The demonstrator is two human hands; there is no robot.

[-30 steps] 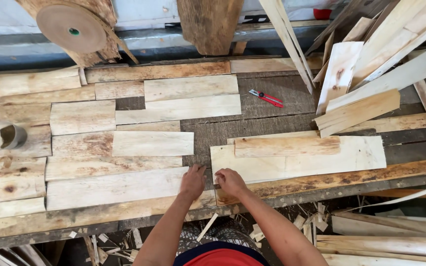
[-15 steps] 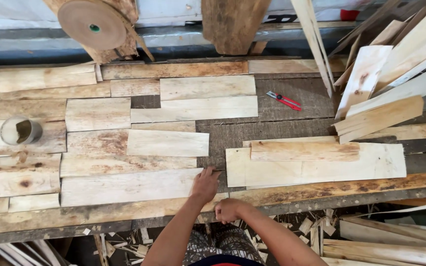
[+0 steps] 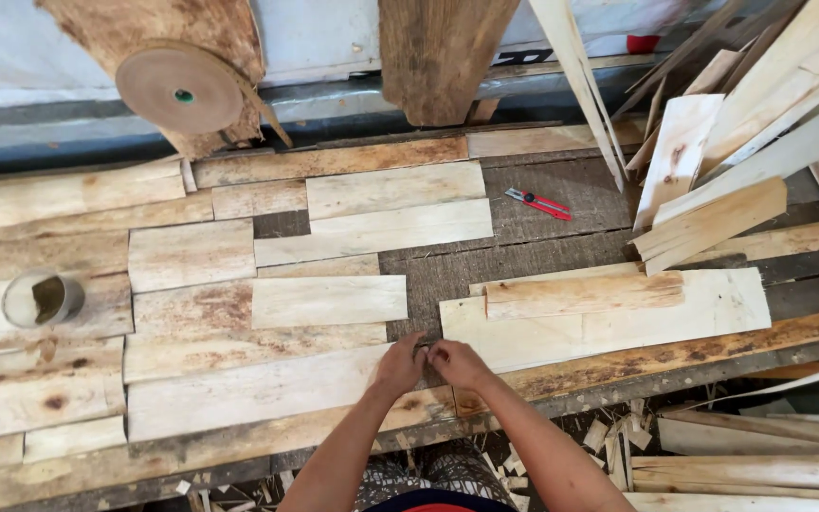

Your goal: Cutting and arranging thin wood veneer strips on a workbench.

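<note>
A thin veneer sheet (image 3: 258, 389) lay flat at the workbench (image 3: 542, 228) front edge; likely light, brittle, best lifted by its edges. The left hand (image 3: 400, 365) and right hand (image 3: 452, 363) pinched its right end; what they clamped was unclear. A larger sheet (image 3: 713, 303) lay alongside.

Left hand (image 3: 400, 365) and right hand (image 3: 454, 362) together between two pale veneer sheets (image 3: 258, 391) on workbench (image 3: 542, 232)

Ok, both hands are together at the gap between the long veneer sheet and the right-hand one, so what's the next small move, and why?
Probably slide the right veneer sheet leftward until its edge butts against the long veneer sheet. The left hand and right hand meet right at that seam, and a dark strip of bench shows between the two sheets just above them. What the fingertips are pinching cannot be made out.
</note>
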